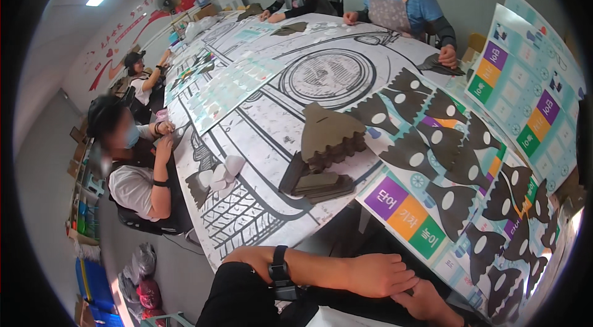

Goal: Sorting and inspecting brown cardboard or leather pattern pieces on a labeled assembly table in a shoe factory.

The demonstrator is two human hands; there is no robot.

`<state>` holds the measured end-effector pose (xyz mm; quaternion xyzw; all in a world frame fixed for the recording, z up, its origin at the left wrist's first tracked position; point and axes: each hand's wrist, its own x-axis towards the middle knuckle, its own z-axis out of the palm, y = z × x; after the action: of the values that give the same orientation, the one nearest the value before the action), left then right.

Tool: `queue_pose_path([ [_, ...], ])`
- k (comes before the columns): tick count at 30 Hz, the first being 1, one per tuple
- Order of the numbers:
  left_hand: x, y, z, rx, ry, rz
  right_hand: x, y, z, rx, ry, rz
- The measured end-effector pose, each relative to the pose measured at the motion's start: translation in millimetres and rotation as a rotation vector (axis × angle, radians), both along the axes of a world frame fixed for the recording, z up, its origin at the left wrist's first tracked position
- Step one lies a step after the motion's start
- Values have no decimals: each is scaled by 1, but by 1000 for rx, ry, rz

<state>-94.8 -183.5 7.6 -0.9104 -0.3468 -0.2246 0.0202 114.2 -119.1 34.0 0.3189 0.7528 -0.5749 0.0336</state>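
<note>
Long table (265,123) | dark card stacks (321,163) mid-table | both hands' grip empty, on lap

Table (259,117); printed sheets (228,89); dark cutouts (324,135)

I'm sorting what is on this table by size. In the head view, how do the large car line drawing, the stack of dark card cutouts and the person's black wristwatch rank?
1. Large car line drawing, covering most of the table.
2. Stack of dark card cutouts.
3. Black wristwatch; it looks smallest though nearest the camera, so this ranking seems safe.
</note>
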Motion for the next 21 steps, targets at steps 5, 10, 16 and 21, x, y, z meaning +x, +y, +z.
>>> queue_pose_path([
  [5, -16, 10, -5, -163, -17, -4, 0, 6, 9, -157, -172, -101],
  [10, -26, 31, 1, -441, -176, -2, 22, 28, -12, -174, -130, -70],
  [16, -9, 43, -18, -496, -305, -133, 33, 39, -28, -240, 8, -59],
  [21, -3, 52, -11, -679, -456, -101, 44, 46, -32, -244, 3, -25],
])
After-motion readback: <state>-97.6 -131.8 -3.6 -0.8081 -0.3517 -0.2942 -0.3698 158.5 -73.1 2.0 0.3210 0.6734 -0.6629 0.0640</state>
